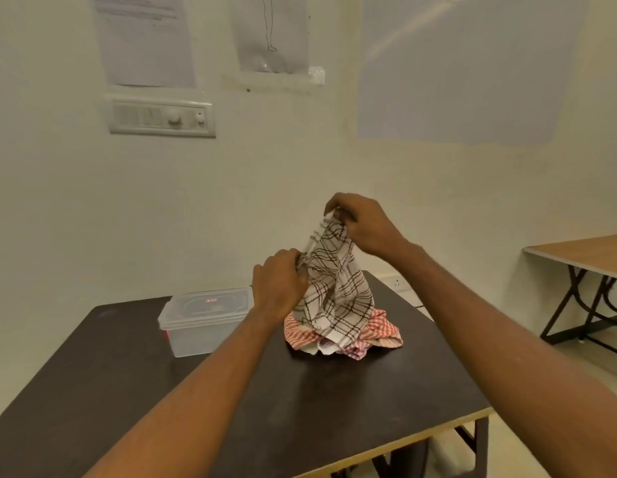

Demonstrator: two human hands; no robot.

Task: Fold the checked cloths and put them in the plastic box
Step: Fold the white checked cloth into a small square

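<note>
Both hands are up over the dark table (pixel 128 374), working the same black-and-white checked cloth (pixel 334 288). The right hand (pixel 362 225) is the higher one, its fingertips pinched on the cloth's top edge; the left hand (pixel 279 281) sits lower and to the left, fingers closed on the same edge further along. Between the two grips that edge runs on a slant, up to the right, and the rest of the cloth hangs crumpled below, long axis roughly vertical, its lower end brushing the heap of red checked cloths (pixel 341 336) on the tabletop. To square it up, I'd judge the hands need to draw apart along that edge until it goes taut and level. The clear plastic box (pixel 203 326) stands just left of the heap, nearer the left hand, and its lid looks to be on, so that has to come off before anything goes in
</note>
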